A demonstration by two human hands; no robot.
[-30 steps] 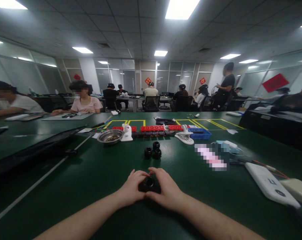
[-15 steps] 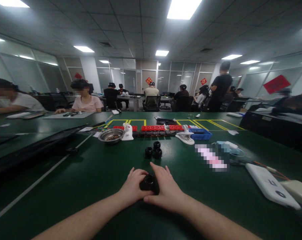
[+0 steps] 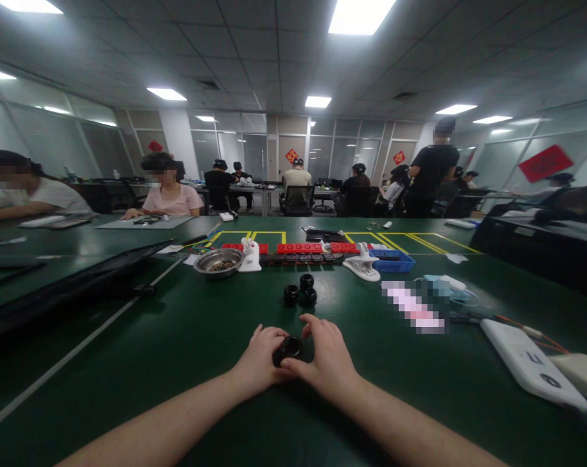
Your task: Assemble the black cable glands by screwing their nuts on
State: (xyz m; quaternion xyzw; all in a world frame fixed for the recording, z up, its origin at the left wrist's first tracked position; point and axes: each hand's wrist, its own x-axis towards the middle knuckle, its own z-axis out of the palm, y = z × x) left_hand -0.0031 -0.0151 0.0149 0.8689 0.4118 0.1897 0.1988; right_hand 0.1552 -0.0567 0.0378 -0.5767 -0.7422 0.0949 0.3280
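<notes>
Low in the centre of the frame, we held a small black ring-shaped part point(image 3: 287, 349) between both hands, just above the green desk point(image 3: 176, 337). Over the last second our right hand point(image 3: 325, 360) had loosened, fingers lifting and spreading, while our left hand point(image 3: 260, 359) stayed curled around it. Three similar black parts point(image 3: 300, 292) sat beyond.
</notes>
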